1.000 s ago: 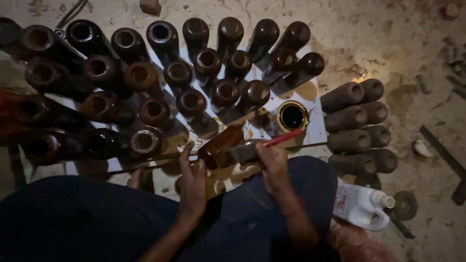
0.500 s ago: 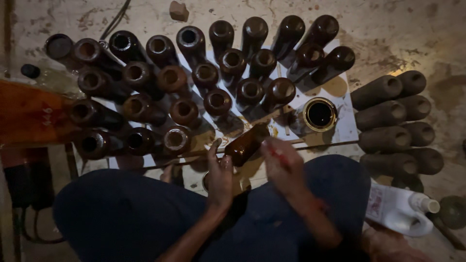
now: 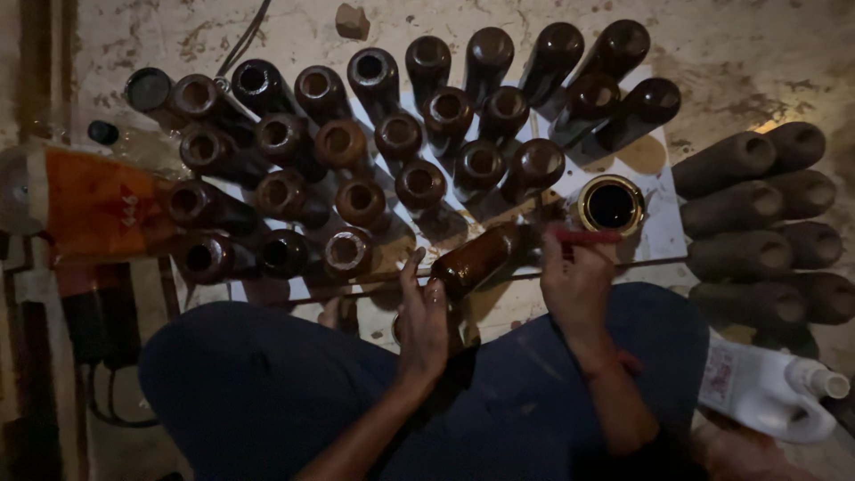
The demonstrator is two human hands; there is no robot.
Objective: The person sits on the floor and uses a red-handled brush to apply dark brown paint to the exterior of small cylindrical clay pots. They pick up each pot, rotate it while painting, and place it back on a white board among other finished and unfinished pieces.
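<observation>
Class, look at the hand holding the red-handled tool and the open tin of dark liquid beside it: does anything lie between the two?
Nothing visible does. The right hand holds the red-handled tool just beside the open tin, with only bare white sheet between them. The brown bottle, held by the left hand, lies off to one side.

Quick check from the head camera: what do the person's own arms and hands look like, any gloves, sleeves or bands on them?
Both hands are bare, with no gloves. The left hand and its forearm show no sleeve and no band. The right hand is also uncovered, but a thin red band circles that wrist. In this dim light I cannot make out any rings or a watch.
</observation>
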